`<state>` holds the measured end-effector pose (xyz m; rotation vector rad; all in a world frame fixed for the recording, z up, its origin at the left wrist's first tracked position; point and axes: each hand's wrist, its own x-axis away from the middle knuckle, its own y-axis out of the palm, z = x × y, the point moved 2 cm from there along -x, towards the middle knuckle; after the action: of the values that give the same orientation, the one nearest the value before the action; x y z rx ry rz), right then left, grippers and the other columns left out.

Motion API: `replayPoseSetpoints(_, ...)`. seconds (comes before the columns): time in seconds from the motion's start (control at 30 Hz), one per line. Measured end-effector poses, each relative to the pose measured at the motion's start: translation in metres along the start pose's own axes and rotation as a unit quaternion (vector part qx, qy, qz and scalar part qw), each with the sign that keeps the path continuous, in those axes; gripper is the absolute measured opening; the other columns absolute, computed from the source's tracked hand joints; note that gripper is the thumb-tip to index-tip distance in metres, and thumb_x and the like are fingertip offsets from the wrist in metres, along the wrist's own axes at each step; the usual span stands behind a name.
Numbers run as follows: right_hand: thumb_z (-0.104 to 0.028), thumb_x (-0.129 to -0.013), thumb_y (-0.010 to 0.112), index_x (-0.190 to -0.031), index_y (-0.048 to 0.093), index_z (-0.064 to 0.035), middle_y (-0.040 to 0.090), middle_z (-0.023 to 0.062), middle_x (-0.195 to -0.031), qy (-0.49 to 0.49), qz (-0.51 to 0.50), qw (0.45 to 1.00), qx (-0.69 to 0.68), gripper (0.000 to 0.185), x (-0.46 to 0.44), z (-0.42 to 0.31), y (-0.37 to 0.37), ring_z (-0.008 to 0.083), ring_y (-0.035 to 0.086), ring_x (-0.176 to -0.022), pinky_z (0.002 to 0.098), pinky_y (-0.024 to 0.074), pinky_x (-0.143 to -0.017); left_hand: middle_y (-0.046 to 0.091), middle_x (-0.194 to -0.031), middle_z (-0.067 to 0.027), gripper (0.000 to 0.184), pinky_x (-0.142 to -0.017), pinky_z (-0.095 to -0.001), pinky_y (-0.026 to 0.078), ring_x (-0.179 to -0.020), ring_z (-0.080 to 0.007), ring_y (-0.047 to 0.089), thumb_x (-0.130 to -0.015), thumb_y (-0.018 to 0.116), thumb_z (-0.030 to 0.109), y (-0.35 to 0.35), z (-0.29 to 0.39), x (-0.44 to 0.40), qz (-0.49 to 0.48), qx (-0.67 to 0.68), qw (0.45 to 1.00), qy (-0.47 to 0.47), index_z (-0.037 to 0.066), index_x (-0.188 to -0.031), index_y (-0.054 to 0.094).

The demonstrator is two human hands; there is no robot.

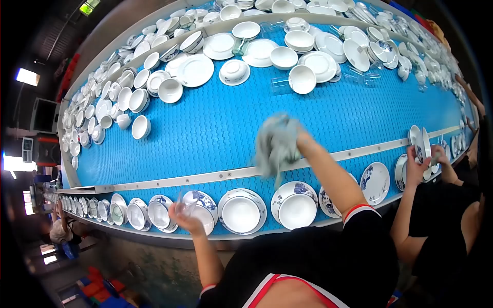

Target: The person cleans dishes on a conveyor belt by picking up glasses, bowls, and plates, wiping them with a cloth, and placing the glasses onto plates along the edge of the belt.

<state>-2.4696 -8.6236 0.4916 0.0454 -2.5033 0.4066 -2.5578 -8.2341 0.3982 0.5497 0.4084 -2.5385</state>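
Observation:
My right hand [304, 139] is closed on a grey-green cloth [277, 143], which hangs over the blue belt and its metal divider rail [221, 175]. In my left hand [186, 219] is a small clear glass [188, 203], blurred, above the near row of dishes. Just right of that hand, a white bowl [241, 214] sits on a patterned plate. Another bowl [297, 211] rests on a blue-patterned plate below the cloth.
Beyond the rail, the wide belt [205, 128] carries piled white plates, bowls and glasses along its far side. A patterned plate [375, 183] lies at the near right. A co-worker's hands [418, 167] hold dishes at the right. Another person [61, 231] is at the far left.

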Motion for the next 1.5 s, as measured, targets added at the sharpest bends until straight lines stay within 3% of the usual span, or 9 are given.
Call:
replayPoseSetpoints(0.03, -0.012, -0.079, 0.055, -0.104, 0.052, -0.0006, 0.058, 0.0121, -0.095, -0.115, 0.016, 0.918, -0.379, 0.027, -0.032, 0.031, -0.018, 0.0176, 0.057, -0.081, 0.0282, 0.0493, -0.066, 0.048, -0.098, -0.0107, 0.036, -0.081, -0.0324, 0.040, -0.087, -0.0193, 0.048, -0.092, 0.034, 0.031, -0.014, 0.007, 0.010, 0.035, 0.007, 0.996, -0.083, 0.000, -0.110, 0.041)
replayPoseSetpoints(0.27, -0.003, -0.076, 0.054, -0.113, 0.045, 0.0020, 0.054, 0.0173, -0.107, -0.223, 0.513, 0.829, -0.018, 0.039, -0.216, 0.066, -0.045, 0.0241, 0.056, -0.087, 0.0349, 0.0468, -0.071, 0.040, -0.117, -0.0200, 0.039, -0.093, -0.0412, 0.028, -0.109, -0.0307, 0.039, -0.089, 0.039, 0.025, -0.002, 0.056, 0.031, -0.019, -0.265, 0.964, 0.012, -0.004, -0.116, 0.036)
replayPoseSetpoints(0.47, -0.014, -0.078, 0.060, -0.097, 0.060, -0.0061, 0.061, 0.0092, -0.082, -0.125, -0.135, 0.925, -0.333, 0.020, -0.113, 0.037, -0.020, 0.0166, 0.057, -0.065, 0.0322, 0.0506, -0.056, 0.037, -0.124, -0.0226, 0.058, -0.086, -0.0436, 0.036, -0.110, -0.0347, 0.040, -0.070, 0.065, 0.011, 0.140, 0.136, 0.010, -0.217, -0.176, 0.914, 0.293, 0.003, -0.120, 0.037)
replayPoseSetpoints(0.6, -0.017, -0.076, 0.053, -0.092, 0.058, -0.0097, 0.059, 0.0077, -0.079, -0.518, -0.201, 0.831, 0.024, 0.018, -0.012, 0.063, -0.001, 0.0232, 0.057, -0.067, 0.0305, 0.0470, -0.063, 0.052, -0.105, -0.0209, 0.037, -0.073, -0.0358, 0.043, -0.089, -0.0272, 0.053, -0.076, 0.060, 0.014, 0.202, 0.154, 0.030, -0.311, -0.202, 0.853, 0.368, 0.002, -0.108, 0.049)
replayPoseSetpoints(0.77, -0.015, -0.074, 0.052, -0.097, 0.059, -0.0167, 0.055, 0.0057, -0.074, -0.506, -0.156, 0.848, 0.007, 0.024, 0.064, 0.103, -0.047, 0.0266, 0.055, -0.063, 0.0338, 0.0453, -0.060, 0.055, -0.066, -0.0060, 0.017, -0.047, -0.0217, 0.036, -0.053, -0.0099, 0.050, -0.085, 0.045, 0.015, 0.236, 0.203, 0.082, -0.393, 0.043, 0.915, -0.083, 0.000, -0.085, 0.055)
replayPoseSetpoints(0.87, -0.017, -0.072, 0.056, -0.113, 0.054, -0.0293, 0.055, 0.0015, -0.069, -0.715, 0.052, 0.631, 0.298, 0.042, 0.059, 0.126, -0.077, 0.0209, 0.057, -0.059, 0.0339, 0.0452, -0.047, 0.052, -0.067, -0.0022, 0.024, -0.047, -0.0212, 0.035, -0.054, -0.0085, 0.046, -0.087, 0.043, 0.026, 0.240, 0.190, 0.115, -0.375, 0.078, 0.891, -0.242, 0.005, -0.086, 0.054)
replayPoseSetpoints(1.07, -0.012, -0.074, 0.055, -0.110, 0.053, -0.0124, 0.062, 0.0082, -0.090, -0.408, 0.348, 0.823, 0.188, 0.036, 0.026, 0.160, -0.256, 0.0305, 0.060, -0.072, 0.0370, 0.0486, -0.063, 0.054, -0.090, -0.0092, 0.027, -0.070, -0.0275, 0.041, -0.081, -0.0156, 0.053, -0.089, 0.039, 0.021, 0.158, 0.158, 0.149, -0.131, 0.011, 0.963, -0.236, -0.001, -0.103, 0.048)
replayPoseSetpoints(1.23, -0.014, -0.078, 0.056, -0.110, 0.049, -0.0056, 0.058, 0.0151, -0.101, -0.193, 0.583, 0.789, 0.003, 0.035, -0.070, 0.199, -0.390, 0.0294, 0.055, -0.093, 0.0357, 0.0441, -0.077, 0.048, -0.108, -0.0171, 0.030, -0.087, -0.0365, 0.036, -0.099, -0.0258, 0.049, -0.087, 0.041, 0.014, 0.143, 0.166, 0.187, -0.130, -0.182, 0.972, -0.068, -0.005, -0.111, 0.042)
replayPoseSetpoints(1.5, -0.021, -0.080, 0.057, -0.102, 0.056, -0.0065, 0.061, 0.0062, -0.081, -0.075, -0.050, 0.935, -0.344, 0.026, -0.079, 0.237, -0.351, 0.0160, 0.056, -0.066, 0.0299, 0.0464, -0.055, 0.045, -0.118, -0.0204, 0.047, -0.091, -0.0436, 0.034, -0.108, -0.0356, 0.044, -0.068, 0.066, 0.010, 0.303, 0.257, 0.189, -0.319, -0.116, 0.914, 0.223, 0.000, -0.110, 0.048)
